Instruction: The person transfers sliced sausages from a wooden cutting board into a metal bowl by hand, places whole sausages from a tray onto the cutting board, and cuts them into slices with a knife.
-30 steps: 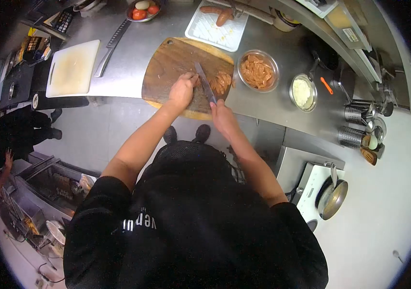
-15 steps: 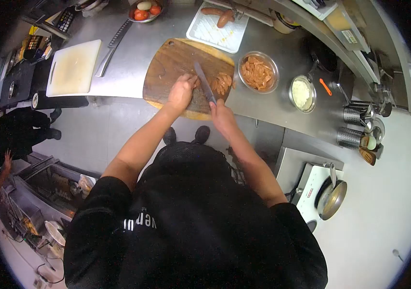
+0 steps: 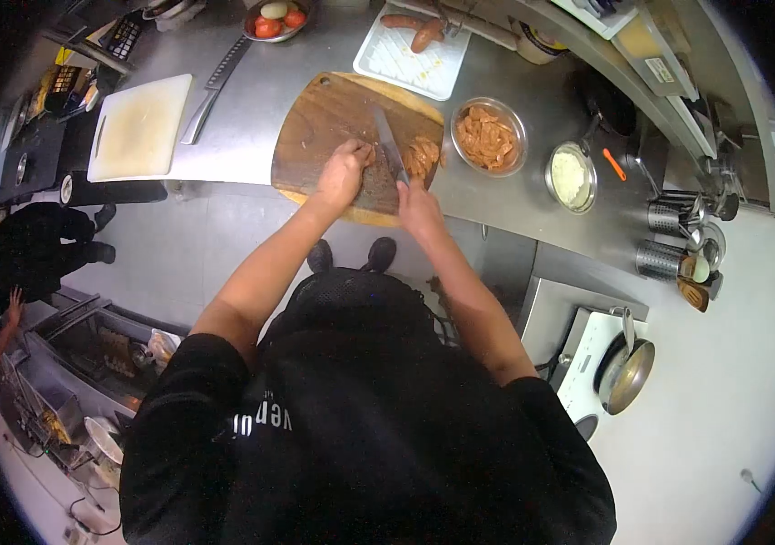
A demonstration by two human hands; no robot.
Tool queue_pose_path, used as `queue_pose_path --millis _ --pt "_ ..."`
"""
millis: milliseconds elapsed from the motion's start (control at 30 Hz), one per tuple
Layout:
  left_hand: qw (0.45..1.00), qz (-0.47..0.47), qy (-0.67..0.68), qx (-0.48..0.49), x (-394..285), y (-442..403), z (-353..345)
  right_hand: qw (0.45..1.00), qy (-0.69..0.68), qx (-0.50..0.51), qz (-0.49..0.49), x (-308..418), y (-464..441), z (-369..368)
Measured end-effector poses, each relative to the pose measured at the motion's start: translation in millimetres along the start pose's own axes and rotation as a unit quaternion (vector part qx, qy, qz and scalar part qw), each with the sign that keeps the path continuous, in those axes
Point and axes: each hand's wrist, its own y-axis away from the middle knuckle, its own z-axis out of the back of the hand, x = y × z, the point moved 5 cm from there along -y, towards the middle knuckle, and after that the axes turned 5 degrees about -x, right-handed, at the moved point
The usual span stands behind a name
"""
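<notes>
My right hand [image 3: 417,203] grips the handle of a knife [image 3: 389,145], whose blade points away from me over the wooden cutting board [image 3: 322,118]. Fingers curled, my left hand [image 3: 345,173] rests on the board left of the blade; what its fingertips hold, if anything, is too small to make out. Slices of reddish sausage [image 3: 421,156] lie on the board just right of the knife. Beside the board stands a steel bowl of sliced sausage [image 3: 487,136]. Behind it, a white tray [image 3: 405,68] holds pieces of whole sausage [image 3: 427,34].
A white board [image 3: 139,127] and a second knife [image 3: 215,88] lie at left. Tomatoes sit in a bowl [image 3: 276,18] behind. At right are a bowl of white food [image 3: 570,177], an orange utensil [image 3: 614,164] and a pan [image 3: 626,377]. Another person [image 3: 24,250] stands far left.
The knife and my right hand have shifted slightly, and the blade now stands a little farther from my left fingers, nearer the slices. My left hand stays almost in place.
</notes>
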Motion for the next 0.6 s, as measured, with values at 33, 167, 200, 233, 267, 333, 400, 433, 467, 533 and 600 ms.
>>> queue_pose_path --millis 33,167,200,233,267,333,400,433,467,533,600 --pt "1.0 0.019 0.004 0.008 -1.5 -0.1 1.9 1.0 -0.004 0.0 -0.002 2.9 6.6 6.9" --pt "0.999 0.018 0.016 -0.046 -4.9 5.1 7.2 0.999 -0.003 0.03 -0.009 14.7 25.6 16.5" --pt "0.999 0.016 0.017 -0.044 -3.7 5.2 4.0 0.999 -0.008 0.033 -0.004 13.8 28.1 13.5" --pt "0.999 0.006 0.006 -0.052 -2.4 5.2 1.8 0.999 -0.013 0.036 0.002 12.9 29.3 11.0" --pt "0.998 -0.002 -0.005 -0.059 -0.2 5.9 -0.3 0.999 -0.014 0.037 0.0 10.3 29.2 9.6" --pt "0.998 -0.006 -0.007 -0.055 3.2 7.0 -3.0 0.998 -0.008 0.06 -0.018 10.3 28.5 9.6" --pt "0.998 -0.01 -0.01 -0.053 5.8 5.7 -3.3 0.999 -0.018 0.051 -0.011 3.6 19.2 -8.0" --pt "0.999 -0.011 -0.012 -0.046 4.9 5.2 -1.7 0.999 -0.025 0.041 -0.002 5.3 14.1 -14.1" --pt "0.999 -0.012 -0.013 -0.038 2.7 7.1 -0.7 0.999 -0.026 0.045 -0.004 7.2 7.3 -23.0" --pt "1.0 -0.001 -0.012 -0.027 -1.1 8.4 0.5 0.999 -0.034 0.011 -0.008 19.1 -6.8 -29.1" --pt "1.0 0.004 -0.013 -0.022 -4.4 5.5 5.6 0.999 -0.035 0.02 -0.011 18.9 -1.3 -24.2"
